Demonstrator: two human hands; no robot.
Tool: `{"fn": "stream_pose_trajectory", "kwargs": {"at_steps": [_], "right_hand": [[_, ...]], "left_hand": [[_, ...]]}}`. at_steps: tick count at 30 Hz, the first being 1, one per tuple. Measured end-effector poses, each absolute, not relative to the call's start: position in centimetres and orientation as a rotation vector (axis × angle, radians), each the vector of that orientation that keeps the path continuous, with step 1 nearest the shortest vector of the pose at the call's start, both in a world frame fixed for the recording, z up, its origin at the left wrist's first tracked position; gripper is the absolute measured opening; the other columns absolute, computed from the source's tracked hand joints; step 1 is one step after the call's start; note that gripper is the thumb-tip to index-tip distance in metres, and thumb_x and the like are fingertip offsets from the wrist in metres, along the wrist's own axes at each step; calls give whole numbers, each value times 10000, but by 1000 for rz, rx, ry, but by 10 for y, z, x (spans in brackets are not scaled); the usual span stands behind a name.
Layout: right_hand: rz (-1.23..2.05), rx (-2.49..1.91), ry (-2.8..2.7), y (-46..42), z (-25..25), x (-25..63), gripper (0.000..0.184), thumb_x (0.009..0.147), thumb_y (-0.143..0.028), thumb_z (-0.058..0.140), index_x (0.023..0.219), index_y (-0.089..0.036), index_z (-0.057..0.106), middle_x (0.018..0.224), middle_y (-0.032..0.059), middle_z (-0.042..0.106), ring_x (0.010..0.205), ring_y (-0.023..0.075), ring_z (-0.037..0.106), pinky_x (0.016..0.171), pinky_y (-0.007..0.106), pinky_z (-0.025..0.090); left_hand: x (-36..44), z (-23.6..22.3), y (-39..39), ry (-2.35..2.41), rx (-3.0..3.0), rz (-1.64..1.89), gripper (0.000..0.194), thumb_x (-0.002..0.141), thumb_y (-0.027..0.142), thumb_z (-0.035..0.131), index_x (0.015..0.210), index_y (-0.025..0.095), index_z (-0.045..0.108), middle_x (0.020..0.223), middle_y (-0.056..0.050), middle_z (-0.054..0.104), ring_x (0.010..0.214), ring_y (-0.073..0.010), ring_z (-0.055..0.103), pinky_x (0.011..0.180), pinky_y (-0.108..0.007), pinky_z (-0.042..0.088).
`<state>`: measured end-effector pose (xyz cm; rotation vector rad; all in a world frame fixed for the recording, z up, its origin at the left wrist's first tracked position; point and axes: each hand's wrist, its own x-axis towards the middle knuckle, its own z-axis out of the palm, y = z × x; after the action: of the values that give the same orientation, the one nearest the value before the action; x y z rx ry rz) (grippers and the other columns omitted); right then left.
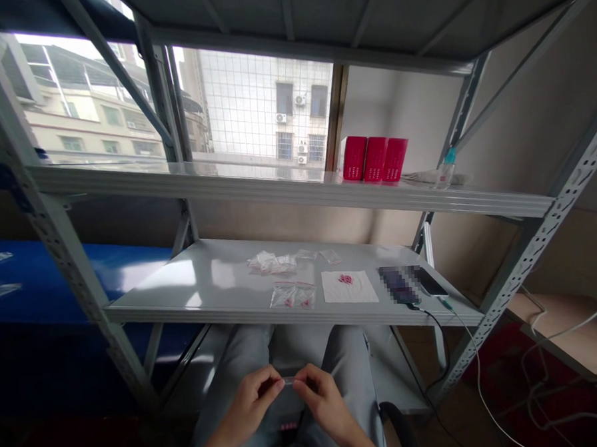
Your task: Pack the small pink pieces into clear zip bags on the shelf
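Observation:
My left hand point(252, 401) and my right hand point(324, 399) are close together above my lap. Thumb and fingers of each pinch one side of the top edge of a small clear plastic bag point(289, 381). Below the hands is a row of small pink pieces point(288, 425), seemingly at the bottom of that bag, whose outline is hard to see. On the shelf ahead, two clear zip bags point(293, 296) with pink pieces lie at the front edge. Beside them, a white sheet point(362, 288) carries a little pile of pink pieces point(346, 279).
Behind those bags lies a heap of clear bags point(273, 262), with a flat bag point(330, 256) to its right. Two phones, one of them a dark phone point(429, 281), lie at right with cables. Red boxes point(374, 159) and a bottle point(444, 170) stand on the upper shelf.

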<state>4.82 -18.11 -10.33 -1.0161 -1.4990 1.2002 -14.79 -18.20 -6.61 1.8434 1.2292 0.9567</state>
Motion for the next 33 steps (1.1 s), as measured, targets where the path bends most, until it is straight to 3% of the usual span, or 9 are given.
{"fn": "stream_pose_trajectory", "kwargs": {"at_steps": [6, 10, 17, 23, 26, 28, 33], "right_hand": [[1226, -995, -1445, -177, -107, 52, 408, 882, -523, 706, 699, -172, 605, 619, -44, 466, 619, 118, 401, 589, 247, 319], [1257, -959, -1454, -177, -106, 50, 381, 856, -536, 730, 784, -168, 657, 662, -30, 526, 642, 129, 446, 609, 248, 346], [1233, -1018, -1593, -180, -108, 47, 425, 853, -550, 731, 697, -172, 615, 623, -34, 510, 617, 124, 436, 582, 249, 315], [915, -1210, -1216, -152, -106, 117, 590, 811, -758, 648, 627, -239, 437, 573, -56, 362, 569, 142, 347, 565, 291, 318], [822, -1271, -1193, -142, -108, 120, 590, 812, -776, 627, 626, -247, 442, 587, -36, 391, 580, 165, 380, 577, 314, 347], [892, -1209, -1333, -142, -111, 104, 534, 843, -740, 619, 694, -237, 520, 623, -22, 454, 604, 176, 427, 592, 313, 371], [922, -1108, -1566, -149, -118, 80, 358, 942, -561, 583, 1014, -214, 628, 741, -2, 575, 675, 187, 523, 635, 300, 401]], "left_hand": [[-146, -73, -179, 1252, 1793, 974, 368, 901, 552, 596, 764, 219, 671, 711, -16, 643, 691, -186, 593, 641, -262, 450], [-146, -74, -178, 1232, 1841, 958, 390, 926, 554, 572, 757, 219, 679, 730, -28, 659, 713, -192, 609, 658, -269, 448], [-137, -66, -192, 1213, 1983, 904, 416, 942, 513, 576, 660, 208, 591, 676, -12, 609, 648, -164, 559, 613, -262, 389], [-182, -12, -154, 1327, 1973, 1157, 387, 951, 508, 548, 722, 203, 618, 673, -6, 608, 657, -172, 567, 615, -257, 420], [-217, 33, -92, 1394, 2011, 1355, 350, 933, 515, 554, 897, 192, 684, 863, -38, 713, 829, -209, 634, 758, -281, 481], [-228, 54, -46, 1433, 2140, 1214, 378, 920, 511, 527, 912, 178, 704, 914, -62, 745, 887, -234, 651, 801, -301, 488], [-224, 51, 23, 1525, 2243, 873, 313, 813, 454, 583, 714, 185, 708, 677, -32, 707, 703, -232, 644, 668, -293, 458]]}}
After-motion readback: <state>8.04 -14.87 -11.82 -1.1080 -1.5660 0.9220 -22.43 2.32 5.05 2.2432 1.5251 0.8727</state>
